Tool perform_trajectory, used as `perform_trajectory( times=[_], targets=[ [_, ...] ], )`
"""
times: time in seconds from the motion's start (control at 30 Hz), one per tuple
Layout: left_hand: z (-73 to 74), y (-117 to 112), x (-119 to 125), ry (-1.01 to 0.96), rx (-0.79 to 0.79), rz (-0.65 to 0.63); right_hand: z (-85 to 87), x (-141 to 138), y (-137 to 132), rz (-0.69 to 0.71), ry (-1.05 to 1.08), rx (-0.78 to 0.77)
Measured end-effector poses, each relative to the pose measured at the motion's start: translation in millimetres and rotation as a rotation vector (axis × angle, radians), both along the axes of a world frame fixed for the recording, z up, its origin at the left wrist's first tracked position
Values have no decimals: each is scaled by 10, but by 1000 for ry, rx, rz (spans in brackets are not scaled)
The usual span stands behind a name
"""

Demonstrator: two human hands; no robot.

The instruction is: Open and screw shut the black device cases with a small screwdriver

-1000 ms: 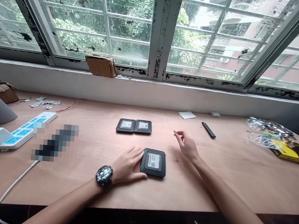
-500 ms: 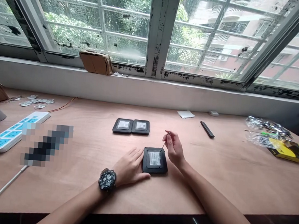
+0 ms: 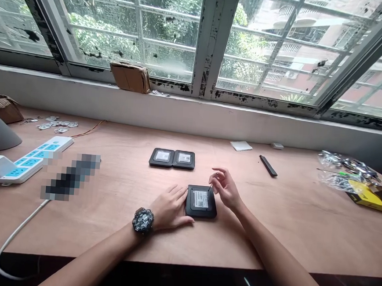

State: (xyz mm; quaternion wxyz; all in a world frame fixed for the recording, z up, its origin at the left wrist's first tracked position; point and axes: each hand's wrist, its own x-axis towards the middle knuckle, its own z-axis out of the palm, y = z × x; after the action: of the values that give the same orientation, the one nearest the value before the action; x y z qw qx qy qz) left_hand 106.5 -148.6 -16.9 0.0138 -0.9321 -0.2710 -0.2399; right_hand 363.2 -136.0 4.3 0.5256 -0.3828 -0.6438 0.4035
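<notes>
Well, a long dark object (image 3: 71, 178) left of centre on the pale plywood worktop (image 3: 115, 225) sits behind a pixelated blur, so its kind cannot be made out. Near the front edge of the worktop, a rounded-square black plastic case (image 3: 201, 210) lies flat, its white label (image 3: 201, 199) bearing a QR code, with the small print unreadable and no brand legible. The left hand (image 3: 171, 208), wearing a black wristwatch (image 3: 143, 220), lies open and flat against the case's left side. The right hand (image 3: 226, 189) is narrowed to a pinch on a thin metal pin (image 3: 211, 187), whose tip reaches the case's top right edge; the exact contact is hard to see. Two matching black cases (image 3: 161, 157) sit side by side further back. Toward the right edge, clear plastic bags (image 3: 341, 170) hold small metal parts, beside a yellow-and-black box (image 3: 370, 196) with illegible print.
</notes>
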Motion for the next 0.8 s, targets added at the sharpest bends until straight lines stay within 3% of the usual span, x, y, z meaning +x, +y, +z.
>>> perform_trajectory(
  times=[0.13, 0.23, 0.33, 0.47, 0.63, 0.8],
  targets=[
    [71, 135, -204, 18, -11, -22, 97, -20, 7, -110, -16, 77],
    [57, 283, -407, 9, -68, 65, 179, -160, 41, -220, 77, 131],
    [-17, 369, -538, 33, -159, 174, 184, -355, 88, -170, 98, 123],
    [-86, 365, -556, 70, -237, 216, 67, -541, 150, -86, 100, 119],
    [-76, 348, -519, 87, -280, 230, -11, -568, 194, -36, 62, 103],
    [-60, 354, -522, 85, -285, 224, 40, -547, 158, -96, 95, 108]
  ],
)
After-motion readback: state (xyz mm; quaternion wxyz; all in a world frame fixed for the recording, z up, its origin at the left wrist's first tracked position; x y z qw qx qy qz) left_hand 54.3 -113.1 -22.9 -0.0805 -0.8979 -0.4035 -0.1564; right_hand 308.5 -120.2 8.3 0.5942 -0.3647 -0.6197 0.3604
